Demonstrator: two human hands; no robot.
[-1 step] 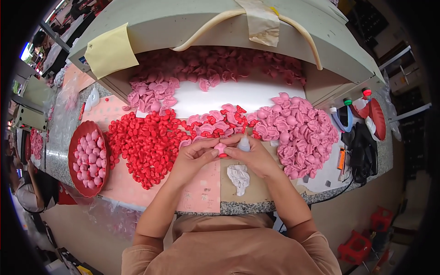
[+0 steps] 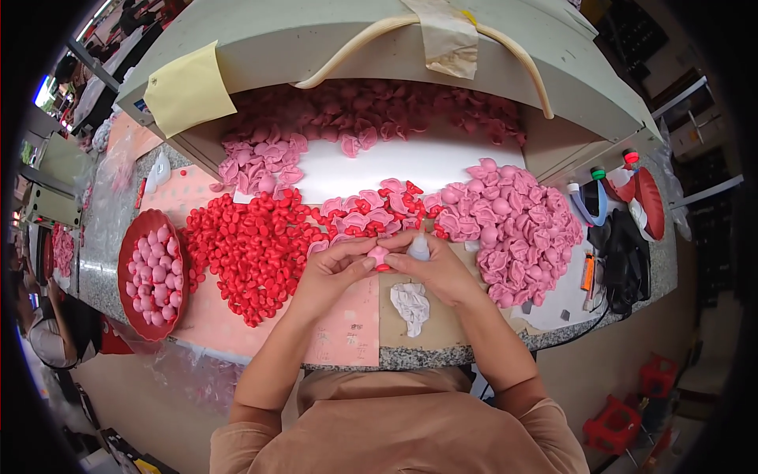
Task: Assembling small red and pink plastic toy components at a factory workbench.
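Close together over the middle of the bench, both my hands meet at a small pink ball-like piece (image 2: 378, 254) with a red piece (image 2: 383, 268) at its lower side. The fingers of my left hand (image 2: 335, 272) close round the pink piece. My right hand (image 2: 442, 272) is closed too, with a small translucent squeeze bottle (image 2: 419, 248) held against its fingers, its thumb by the pink piece. Just beyond the hands lie pink petal-edged pieces with red parts (image 2: 371, 210). A crumpled white tissue (image 2: 410, 308) rests between my forearms.
A heap of red pieces (image 2: 253, 253) spreads to the left, beside a red bowl (image 2: 129, 316) of pink-and-red balls. Pink pieces (image 2: 525, 237) pile up at right. Ahead stands a grey-green hooded box (image 2: 300, 47) with more pink pieces inside. A black bag (image 2: 628, 272) lies far right.
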